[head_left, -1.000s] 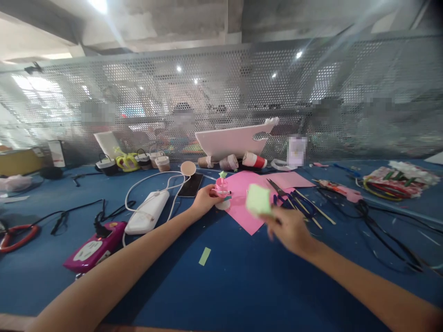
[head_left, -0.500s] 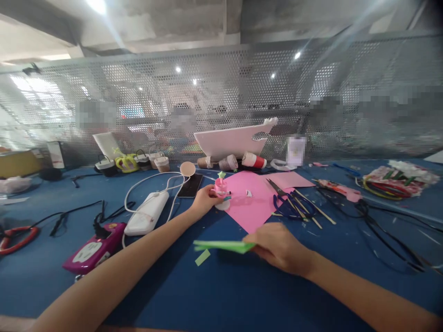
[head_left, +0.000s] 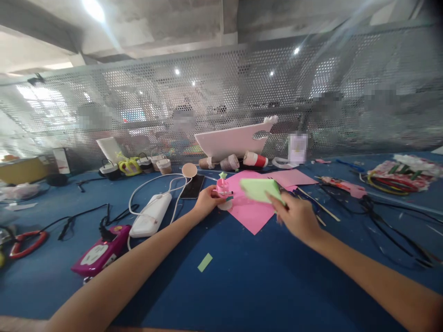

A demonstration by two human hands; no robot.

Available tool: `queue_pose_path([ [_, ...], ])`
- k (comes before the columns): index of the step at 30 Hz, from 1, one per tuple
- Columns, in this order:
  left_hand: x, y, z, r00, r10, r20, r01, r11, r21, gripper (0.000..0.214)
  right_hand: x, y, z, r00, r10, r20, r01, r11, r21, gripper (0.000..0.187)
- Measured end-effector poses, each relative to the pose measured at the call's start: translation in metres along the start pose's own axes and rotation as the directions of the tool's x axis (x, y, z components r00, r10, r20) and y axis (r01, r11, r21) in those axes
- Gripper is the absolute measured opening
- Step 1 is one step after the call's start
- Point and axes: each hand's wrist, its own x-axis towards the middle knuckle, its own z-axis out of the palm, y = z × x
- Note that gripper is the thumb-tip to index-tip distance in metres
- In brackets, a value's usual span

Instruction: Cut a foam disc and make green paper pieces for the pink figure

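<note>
My left hand (head_left: 207, 202) is closed on a small pink paper craft (head_left: 223, 186), which has a green star (head_left: 222, 175) at its top. Under this craft a round white piece (head_left: 224, 205) shows in part. My right hand (head_left: 298, 216) grips green paper (head_left: 258, 190), blurred by motion, above the pink sheet (head_left: 254, 221). Partly behind the right hand lie scissors with dark blue handles, mostly hidden, and thin wooden sticks (head_left: 321, 206). A small green paper strip (head_left: 205, 262) rests on the blue table in front of me.
A white power strip (head_left: 152, 214), a phone (head_left: 193, 186) and a magenta device (head_left: 101, 251) lie to the left. Thread spools (head_left: 255, 159) and a white foam board (head_left: 235, 140) stand at the back. On the right are a pink glue gun (head_left: 346, 186) and black cables (head_left: 391, 233).
My right hand has lifted the green paper up and away from me, over the pink sheet and scissors. The left hand stays at the pink craft.
</note>
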Motion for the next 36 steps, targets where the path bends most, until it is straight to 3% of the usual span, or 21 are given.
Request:
queue_pose_path([
  [2, 0.000, -0.001, 0.000, 1.000, 0.018, -0.013, -0.017, 1.000, 0.023, 0.038, 0.000, 0.002, 0.000, 0.999, 0.053, -0.009, -0.054, 0.998, -0.029, 0.037],
  [4, 0.001, -0.003, -0.001, 1.000, 0.020, -0.015, -0.019, 0.999, 0.030, 0.038, -0.002, -0.006, 0.000, 0.991, -0.125, 0.054, 0.122, 0.991, 0.052, 0.039],
  [6, 0.001, -0.005, -0.002, 1.000, 0.008, -0.009, -0.008, 1.000, 0.019, 0.037, -0.004, -0.015, -0.001, 0.927, -0.346, 0.147, 0.319, 0.931, 0.176, 0.035],
  [7, 0.001, -0.005, -0.002, 1.000, 0.008, -0.009, -0.008, 1.000, 0.015, 0.036, -0.004, -0.016, -0.001, 0.909, -0.384, 0.159, 0.352, 0.915, 0.198, 0.033],
  [9, 0.001, -0.005, -0.002, 1.000, 0.018, -0.013, -0.018, 1.000, 0.026, 0.035, -0.003, -0.011, -0.001, 0.953, -0.285, 0.102, 0.274, 0.956, 0.106, 0.037],
  [11, 0.000, -0.005, -0.002, 0.999, 0.032, -0.018, -0.031, 0.998, 0.048, 0.034, -0.002, -0.002, 0.000, 0.997, -0.071, 0.008, 0.071, 0.997, -0.022, 0.038],
  [13, 0.001, -0.005, -0.002, 0.999, 0.033, -0.016, -0.032, 0.998, 0.058, 0.033, -0.002, -0.001, -0.001, 0.998, -0.015, -0.053, 0.011, 0.998, -0.069, 0.037],
  [15, 0.001, -0.006, -0.003, 1.000, 0.024, -0.008, -0.024, 0.998, 0.052, 0.035, -0.002, -0.010, -0.002, 0.978, -0.209, -0.021, 0.209, 0.978, -0.006, 0.038],
  [17, 0.001, -0.007, -0.003, 1.000, 0.017, 0.001, -0.017, 0.999, 0.036, 0.037, -0.003, -0.019, -0.003, 0.906, -0.419, 0.064, 0.408, 0.902, 0.137, 0.035],
  [18, 0.001, -0.007, -0.002, 1.000, 0.017, 0.004, -0.017, 1.000, 0.027, 0.037, -0.003, -0.020, -0.002, 0.880, -0.466, 0.097, 0.445, 0.877, 0.179, 0.033],
  [20, 0.001, -0.007, -0.002, 1.000, 0.028, 0.009, -0.028, 0.999, 0.017, 0.037, -0.002, -0.013, -0.001, 0.937, -0.346, 0.051, 0.340, 0.936, 0.096, 0.036],
  [21, 0.001, -0.007, -0.002, 0.999, 0.035, 0.009, -0.036, 0.999, 0.021, 0.036, -0.002, -0.007, 0.000, 0.976, -0.218, -0.003, 0.218, 0.976, 0.022, 0.038],
  [23, 0.001, -0.007, -0.002, 0.999, 0.046, 0.006, -0.046, 0.998, 0.036, 0.035, -0.003, 0.004, 0.001, 0.998, -0.001, -0.069, -0.003, 0.998, -0.063, 0.037],
  [24, 0.001, -0.007, -0.002, 0.999, 0.045, 0.005, -0.045, 0.998, 0.043, 0.035, -0.004, 0.005, 0.002, 0.998, 0.004, -0.068, -0.009, 0.998, -0.065, 0.036],
  [26, 0.002, -0.008, -0.002, 0.999, 0.038, 0.006, -0.038, 0.998, 0.047, 0.035, -0.006, 0.000, 0.002, 0.983, -0.182, 0.004, 0.182, 0.983, -0.005, 0.037],
  [28, 0.002, -0.008, -0.002, 0.999, 0.029, 0.014, -0.029, 0.999, 0.037, 0.037, -0.007, -0.008, 0.003, 0.912, -0.403, 0.078, 0.395, 0.914, 0.095, 0.033],
  [29, 0.001, -0.008, -0.002, 1.000, 0.025, 0.018, -0.026, 0.999, 0.032, 0.037, -0.007, -0.010, 0.004, 0.893, -0.439, 0.096, 0.429, 0.897, 0.112, 0.033],
  [31, 0.001, -0.006, -0.002, 0.999, 0.022, 0.025, -0.023, 0.999, 0.023, 0.038, -0.005, -0.005, 0.004, 0.943, -0.331, 0.030, 0.331, 0.943, 0.027, 0.037],
  [32, 0.000, -0.005, -0.002, 0.999, 0.022, 0.028, -0.022, 0.999, 0.023, 0.039, -0.004, 0.000, 0.004, 0.981, -0.195, -0.001, 0.195, 0.980, -0.025, 0.037],
  [34, 0.000, -0.004, -0.002, 0.999, 0.023, 0.022, -0.023, 0.999, 0.031, 0.039, -0.002, 0.007, 0.002, 0.999, 0.007, -0.039, -0.010, 0.998, -0.061, 0.035],
  [36, 0.000, -0.003, -0.001, 1.000, 0.016, 0.012, -0.016, 0.999, 0.040, 0.038, -0.001, 0.007, 0.000, 0.997, -0.081, -0.017, 0.081, 0.996, -0.033, 0.038],
])
